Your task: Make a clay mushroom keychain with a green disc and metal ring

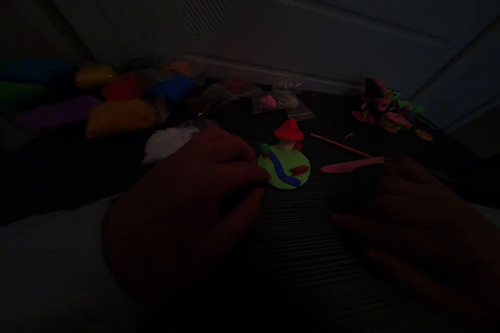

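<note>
In the dim head view, a flat green clay disc [287,158] lies on the dark ridged table. It carries a red-capped clay mushroom [289,131], a wavy blue strip [280,170], a small red piece [300,170] and a dark green ball [264,149]. My left hand [203,192] touches the disc's left edge with its fingertips; thumb and index finger are slightly apart. On the right, my right hand [414,218] rests low over the table, fingers stretched out and holding nothing visible. Just beyond its fingers lies a pink plastic clay knife [349,165].
A thin pink stick tool [339,144] lies behind the knife. White clay [167,143] and several coloured clay packs, one of them orange [121,117], stand at left. Clear bags [281,103] lie at the back. Colourful clay figures [390,109] sit back right, near the pale wall panel [332,26].
</note>
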`<act>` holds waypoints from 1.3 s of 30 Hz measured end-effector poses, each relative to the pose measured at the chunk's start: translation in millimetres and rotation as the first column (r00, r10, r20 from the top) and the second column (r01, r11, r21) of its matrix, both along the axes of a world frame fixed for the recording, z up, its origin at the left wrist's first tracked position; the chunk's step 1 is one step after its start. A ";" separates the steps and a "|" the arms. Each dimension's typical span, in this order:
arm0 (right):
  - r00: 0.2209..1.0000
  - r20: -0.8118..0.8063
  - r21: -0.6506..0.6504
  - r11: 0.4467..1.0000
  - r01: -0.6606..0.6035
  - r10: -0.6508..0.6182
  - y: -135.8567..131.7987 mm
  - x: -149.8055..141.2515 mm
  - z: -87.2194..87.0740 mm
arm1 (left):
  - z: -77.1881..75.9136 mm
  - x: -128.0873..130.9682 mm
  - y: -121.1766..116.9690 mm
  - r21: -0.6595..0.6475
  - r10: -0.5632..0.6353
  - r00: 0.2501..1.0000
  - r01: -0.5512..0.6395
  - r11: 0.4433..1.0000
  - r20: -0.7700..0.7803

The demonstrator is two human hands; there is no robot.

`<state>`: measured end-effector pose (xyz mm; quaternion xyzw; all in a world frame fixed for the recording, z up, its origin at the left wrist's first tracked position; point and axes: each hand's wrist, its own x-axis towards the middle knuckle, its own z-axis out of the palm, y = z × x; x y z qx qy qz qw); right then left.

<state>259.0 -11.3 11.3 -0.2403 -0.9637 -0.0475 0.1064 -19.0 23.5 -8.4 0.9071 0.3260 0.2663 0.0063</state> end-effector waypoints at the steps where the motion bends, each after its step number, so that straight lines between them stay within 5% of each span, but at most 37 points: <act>1: 1.000 0.009 -0.014 1.000 -0.005 0.005 0.6 0.6 0.0 | -0.4 -0.2 -0.5 -0.002 0.003 1.000 -0.003 1.000 0.006; 24: 1.000 -0.002 -0.030 0.999 0.030 -0.030 -1.4 -1.1 0.5 | -3.4 -1.8 -0.5 -0.025 0.031 0.999 -0.030 0.999 0.012; 33: 0.950 -0.211 -0.312 0.937 0.159 -0.231 2.6 -0.8 5.8 | -2.9 -0.8 -1.1 -0.028 0.023 0.999 -0.023 0.999 0.026; 39: 0.995 -0.063 -0.262 0.963 0.063 -0.082 6.2 4.6 3.9 | -4.2 -1.5 -0.5 -0.026 0.008 1.000 -0.008 1.000 0.015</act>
